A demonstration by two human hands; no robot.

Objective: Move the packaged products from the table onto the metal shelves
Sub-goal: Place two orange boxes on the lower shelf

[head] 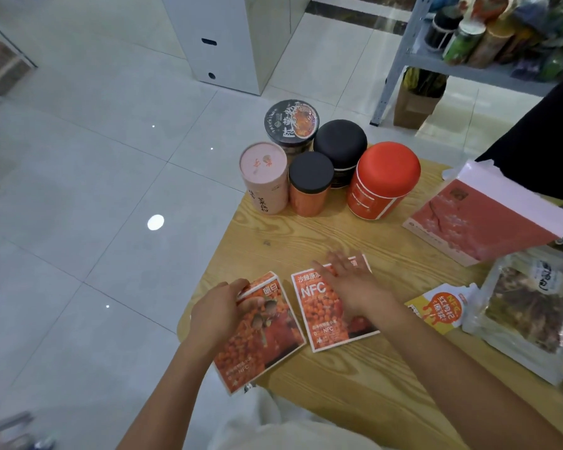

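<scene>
– Packaged products on the table: where do they sit in the head view?

– Five tubs stand close together at one o'clock, near the far corner of the wooden top: a pink tube, an orange jar with a black lid, a black canister, a red canister, and a printed noodle cup behind them; a flat red box lies at three o'clock; a yellow pouch and a clear bag of dried goods lie at four o'clock, edge to edge; whether they overlap I cannot tell.

– And the hands?

– At seven o'clock the left hand grips the left orange box by its top corner, fingers curled over the edge and thumb on the printed face; that box sits tilted, its lower end past the table's near edge; at five o'clock the right hand lies flat on the right orange box, fingers straight and slightly spread, holding nothing; that box lies flat on the wood, just beside the other, a narrow gap between them.

– The metal shelves?

– At two o'clock, beyond the table and well apart from both hands; jars and bags crowd the visible shelf; a brown paper bag stands on the floor beneath; a dark sleeve comes in from the right edge above the flat red box; a white cabinet stands at twelve o'clock on the tiles.
</scene>
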